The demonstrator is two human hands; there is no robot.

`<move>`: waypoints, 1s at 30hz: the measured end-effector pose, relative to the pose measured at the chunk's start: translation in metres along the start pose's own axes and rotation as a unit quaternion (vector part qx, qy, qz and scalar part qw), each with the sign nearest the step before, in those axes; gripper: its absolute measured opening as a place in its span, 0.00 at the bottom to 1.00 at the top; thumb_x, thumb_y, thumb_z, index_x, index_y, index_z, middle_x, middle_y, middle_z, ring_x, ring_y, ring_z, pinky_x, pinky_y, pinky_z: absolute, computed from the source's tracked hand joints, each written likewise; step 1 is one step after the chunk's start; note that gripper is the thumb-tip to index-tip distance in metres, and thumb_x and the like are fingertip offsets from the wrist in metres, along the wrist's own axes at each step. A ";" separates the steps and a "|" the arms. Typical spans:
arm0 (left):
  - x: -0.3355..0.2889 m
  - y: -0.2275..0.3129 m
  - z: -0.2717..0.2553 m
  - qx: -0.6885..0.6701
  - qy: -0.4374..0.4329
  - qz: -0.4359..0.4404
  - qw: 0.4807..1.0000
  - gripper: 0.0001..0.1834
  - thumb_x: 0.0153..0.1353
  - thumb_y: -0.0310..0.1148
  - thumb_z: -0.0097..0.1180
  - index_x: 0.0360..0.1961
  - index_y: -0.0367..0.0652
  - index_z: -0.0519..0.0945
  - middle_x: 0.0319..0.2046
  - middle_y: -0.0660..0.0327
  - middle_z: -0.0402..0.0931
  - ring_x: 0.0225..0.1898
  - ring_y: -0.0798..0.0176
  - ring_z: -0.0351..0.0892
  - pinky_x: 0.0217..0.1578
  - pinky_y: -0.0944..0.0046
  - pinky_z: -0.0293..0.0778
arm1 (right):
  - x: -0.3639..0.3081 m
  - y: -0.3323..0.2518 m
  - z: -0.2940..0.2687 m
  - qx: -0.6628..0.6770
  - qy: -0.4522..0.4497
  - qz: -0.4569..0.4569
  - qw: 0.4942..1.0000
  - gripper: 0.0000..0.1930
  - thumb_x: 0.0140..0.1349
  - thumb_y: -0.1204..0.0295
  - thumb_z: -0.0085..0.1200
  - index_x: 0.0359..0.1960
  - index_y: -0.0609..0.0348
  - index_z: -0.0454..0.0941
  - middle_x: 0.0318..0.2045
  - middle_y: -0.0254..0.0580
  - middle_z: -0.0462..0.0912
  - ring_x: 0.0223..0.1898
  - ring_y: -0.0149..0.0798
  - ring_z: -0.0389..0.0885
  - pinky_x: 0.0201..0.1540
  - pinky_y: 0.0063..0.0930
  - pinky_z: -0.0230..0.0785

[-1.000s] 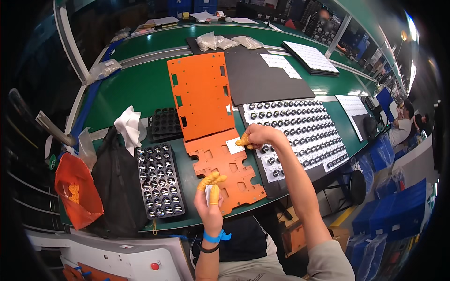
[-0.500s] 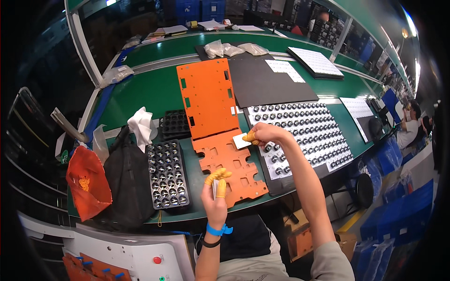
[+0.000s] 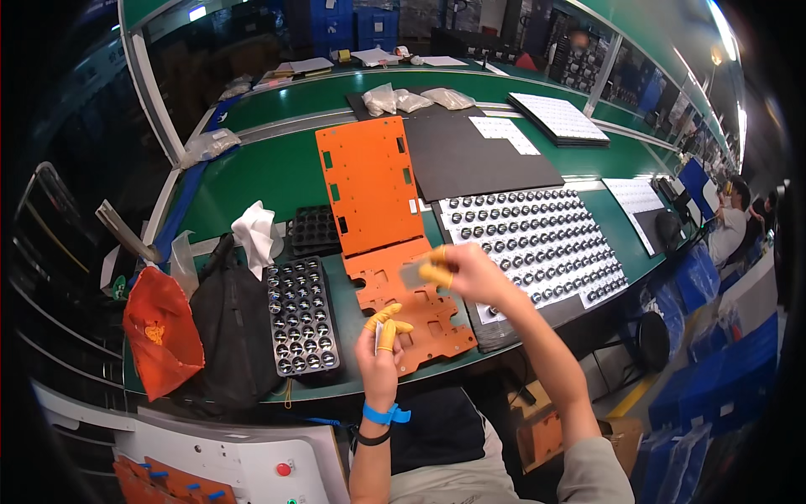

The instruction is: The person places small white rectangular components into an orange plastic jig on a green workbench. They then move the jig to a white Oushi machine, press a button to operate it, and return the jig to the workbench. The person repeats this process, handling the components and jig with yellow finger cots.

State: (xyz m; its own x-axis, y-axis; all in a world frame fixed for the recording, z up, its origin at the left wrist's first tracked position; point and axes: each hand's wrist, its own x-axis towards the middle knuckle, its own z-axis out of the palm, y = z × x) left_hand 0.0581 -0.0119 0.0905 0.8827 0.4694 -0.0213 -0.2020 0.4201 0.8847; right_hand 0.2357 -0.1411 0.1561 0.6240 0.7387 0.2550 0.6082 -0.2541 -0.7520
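Right hand (image 3: 472, 272) further down edge of orange fixture (image 3: 379, 228), grip narrow on thin plate (image 3: 411, 275)

The fixture (image 3: 382, 233) lies on the table (image 3: 252, 181) between the parts tray (image 3: 301, 317), left, and the panel (image 3: 533, 244), right.

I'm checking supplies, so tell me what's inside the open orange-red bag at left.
The orange-red bag holds a small cluster of orange pieces, too small to identify. Whatever lies beneath them is covered and cannot be seen.
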 end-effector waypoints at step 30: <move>-0.043 0.008 -0.002 -0.031 -0.031 0.145 0.988 0.34 0.58 0.53 0.68 0.55 0.34 0.77 0.43 0.59 0.81 0.42 0.67 0.83 0.38 0.71 0.80 | -0.079 -0.090 0.015 -0.231 0.085 -0.357 0.901 0.12 0.39 0.71 0.65 0.28 0.58 0.81 0.22 0.31 0.70 0.21 0.31 0.72 0.21 0.25 0.65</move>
State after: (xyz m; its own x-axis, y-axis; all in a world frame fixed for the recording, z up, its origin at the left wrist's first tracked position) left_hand 0.0173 -0.0274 0.0973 0.8075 0.5300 0.2592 -0.4742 0.3216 0.8196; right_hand 0.1242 -0.1678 0.1946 0.0353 0.7198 0.6933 0.9992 -0.0140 -0.0364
